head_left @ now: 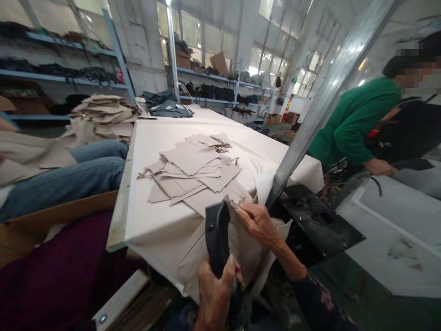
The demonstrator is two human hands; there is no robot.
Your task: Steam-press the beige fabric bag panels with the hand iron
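My left hand (pixel 217 285) is wrapped round the grip of a black curved hand-held tool (pixel 217 230) whose exact kind I cannot make out. The tool's head points up and away from me, close to the fabric edge. With its fingers pinched, my right hand (pixel 258 223) holds the upper edge of a beige fabric piece (pixel 246 243), which hangs over the near table edge. Just beyond lies a loose pile of flat beige fabric pieces (pixel 193 161). Small metal fittings (pixel 222 148) show among them.
White cloth covers the table (pixel 151 138). A slanted metal post (pixel 324 110) rises right of my right hand, beside a black plate (pixel 320 225). A person in a green top (pixel 358 119) works at the right. At left are another person's jeans-clad legs (pixel 69 179) and stacked fabric (pixel 103 110).
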